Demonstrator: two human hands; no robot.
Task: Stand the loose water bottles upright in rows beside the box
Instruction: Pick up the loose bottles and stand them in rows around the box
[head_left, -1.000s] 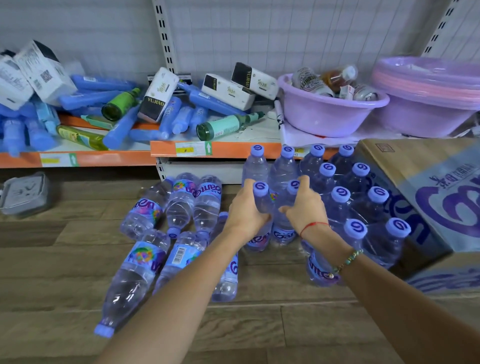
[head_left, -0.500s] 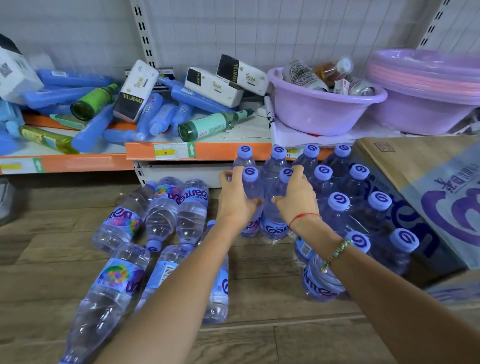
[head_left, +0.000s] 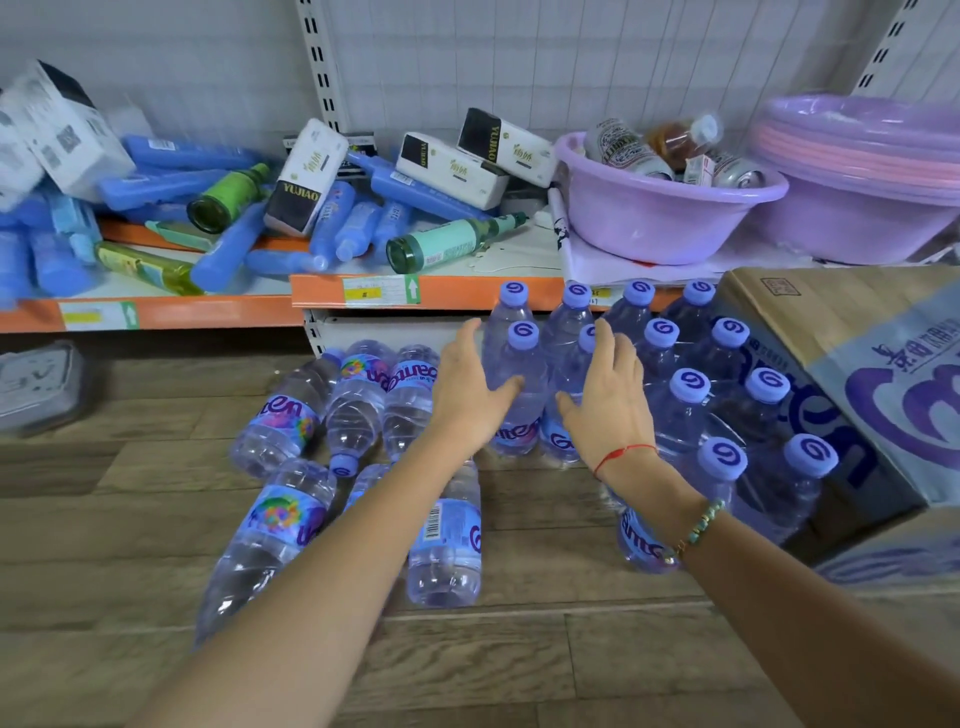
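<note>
A: Hands first: a moment ago we gripped two clear plastic water bottles with purple caps, and now our left hand (head_left: 470, 387) and right hand (head_left: 605, 400) have let go, fingers straight and spread, holding nothing.

B: So those two standing bottles (head_left: 522, 384) are set down upright at the end of a row, away from the printed cardboard box (head_left: 852, 374)?

A: Yes. Our left palm sits against the nearer one, our right just beside its neighbour. We cannot tell whether the right touches it.

B: We judge that pair finished, then. Four rows of upright bottles now run out from the box.

A: Loose bottles (head_left: 358, 400) lie on their sides on the wooden floor (head_left: 130, 519), beyond the rows from the box. We make it six or so left to stand.
</note>
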